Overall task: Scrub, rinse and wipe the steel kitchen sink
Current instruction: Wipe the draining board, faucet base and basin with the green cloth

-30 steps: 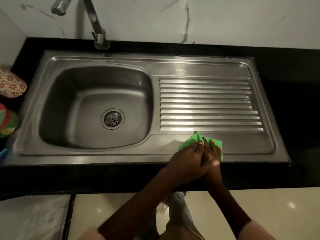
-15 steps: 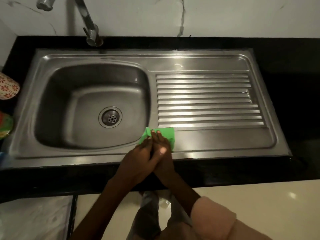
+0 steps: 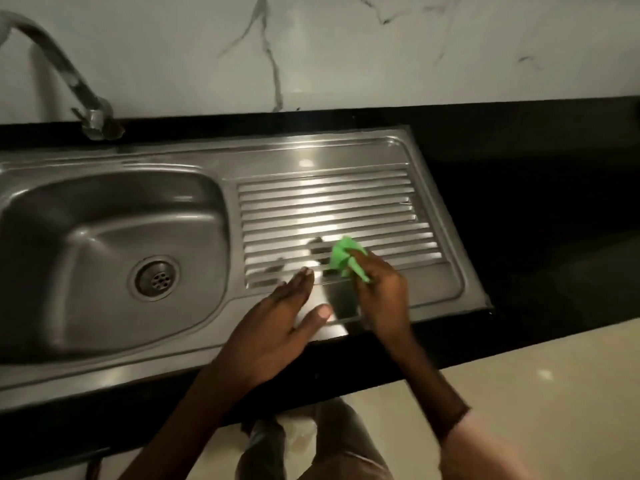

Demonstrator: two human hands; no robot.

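Note:
The steel sink (image 3: 311, 157) fills the middle of the view, with its basin (image 3: 104, 258) and round drain (image 3: 156, 278) at the left and a ribbed drainboard (image 3: 332, 209) at the right. My right hand (image 3: 382, 296) grips a crumpled green cloth (image 3: 343, 256), lifted off the lower ribs of the drainboard. My left hand (image 3: 277, 320) lies flat with straight fingers over the sink's front ledge, just left of the right hand and apart from it.
A curved steel tap (image 3: 69, 81) rises at the back left against a white marbled wall (image 3: 346, 46). Black counter (image 3: 536, 202) surrounds the sink. Pale floor (image 3: 536, 375) and my legs show below the counter's front edge.
The two hands, stacked on the cloth while wiping the front ledge leftwards, have parted. The right hand has bunched the cloth up and moved it onto the drainboard ribs. The camera has shifted right.

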